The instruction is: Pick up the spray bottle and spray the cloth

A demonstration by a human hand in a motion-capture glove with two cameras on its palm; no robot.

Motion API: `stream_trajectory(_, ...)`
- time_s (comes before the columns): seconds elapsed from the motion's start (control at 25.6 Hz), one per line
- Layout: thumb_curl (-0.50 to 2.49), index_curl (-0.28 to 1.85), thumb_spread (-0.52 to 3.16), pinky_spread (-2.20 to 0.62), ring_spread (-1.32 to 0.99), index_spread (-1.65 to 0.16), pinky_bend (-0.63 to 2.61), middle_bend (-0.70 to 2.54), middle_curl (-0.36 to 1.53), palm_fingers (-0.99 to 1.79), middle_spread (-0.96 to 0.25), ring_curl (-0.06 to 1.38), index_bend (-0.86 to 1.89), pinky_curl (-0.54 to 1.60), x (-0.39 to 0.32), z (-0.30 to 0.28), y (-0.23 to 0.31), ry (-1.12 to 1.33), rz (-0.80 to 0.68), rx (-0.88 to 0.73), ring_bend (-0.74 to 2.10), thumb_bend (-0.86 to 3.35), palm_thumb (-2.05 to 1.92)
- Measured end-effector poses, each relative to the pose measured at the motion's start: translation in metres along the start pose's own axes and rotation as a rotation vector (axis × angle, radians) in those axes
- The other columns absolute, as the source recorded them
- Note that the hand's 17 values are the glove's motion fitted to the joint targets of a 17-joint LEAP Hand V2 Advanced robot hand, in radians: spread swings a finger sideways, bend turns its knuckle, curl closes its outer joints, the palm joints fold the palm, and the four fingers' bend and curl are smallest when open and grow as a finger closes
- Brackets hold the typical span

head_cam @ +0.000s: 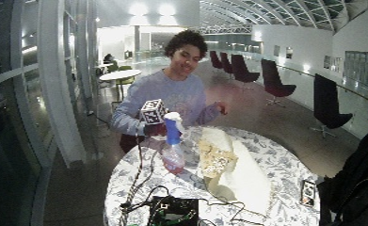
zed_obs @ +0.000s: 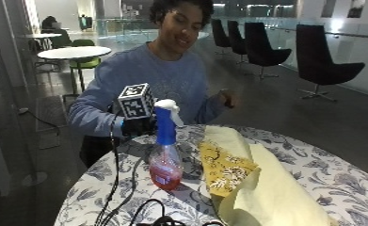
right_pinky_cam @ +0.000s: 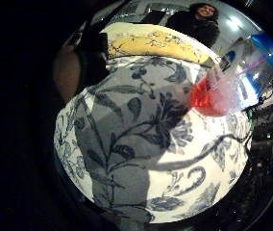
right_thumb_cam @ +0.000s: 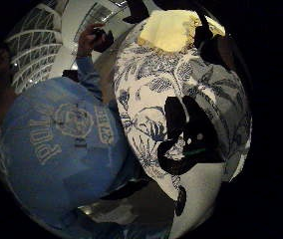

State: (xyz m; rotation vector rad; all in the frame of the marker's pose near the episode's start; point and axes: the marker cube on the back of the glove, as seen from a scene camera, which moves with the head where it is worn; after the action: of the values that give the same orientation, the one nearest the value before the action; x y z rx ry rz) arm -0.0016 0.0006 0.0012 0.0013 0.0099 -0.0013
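Note:
The spray bottle [zed_obs: 165,155] stands upright on the round floral table [zed_obs: 334,165]; it has a blue neck, a white trigger head and red liquid in its clear body. My gloved right hand [zed_obs: 136,126] hovers just behind and beside the bottle's neck, apart from it, fingers relaxed and holding nothing. The little finger side palm view shows the bottle [right_pinky_cam: 211,96] off to one side on the tablecloth. A yellow cloth [zed_obs: 259,183] with a patterned patch lies folded beside the bottle, also in the palm views [right_pinky_cam: 151,43] [right_thumb_cam: 169,30].
Black cables [zed_obs: 117,188] run over the table's near side to a black device [head_cam: 171,212]. A phone [head_cam: 308,192] lies near the table's far edge. The person's bare hand [zed_obs: 226,99] is raised off the table.

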Motion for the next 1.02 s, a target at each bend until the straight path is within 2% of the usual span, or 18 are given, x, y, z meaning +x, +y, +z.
stream_trajectory(0.27,0.16,0.20,0.74,0.13,-0.02,-0.24,0.25,0.38,0.20,0.88,-0.05,0.20,0.21,0.16,0.003,-0.002,-0.004,0.025,-0.007,-0.029,0.37,0.38,0.60)
stream_trajectory(0.59,0.21,0.25,0.98,0.15,-0.03,-0.28,0.22,0.35,0.26,0.87,-0.06,0.25,0.16,0.21,0.002,-0.015,-0.012,0.018,0.020,-0.014,0.35,0.35,0.63)
stream_trajectory(0.78,0.23,0.26,1.06,0.16,-0.03,-0.30,0.21,0.34,0.29,0.86,-0.06,0.27,0.13,0.23,0.006,-0.024,-0.001,-0.093,0.083,0.029,0.36,0.32,0.63)
stream_trajectory(1.02,0.24,0.22,1.07,0.15,-0.03,-0.33,0.29,0.33,0.32,0.81,-0.07,0.31,0.04,0.27,0.024,-0.032,0.015,-0.339,0.201,0.120,0.41,0.25,0.63)
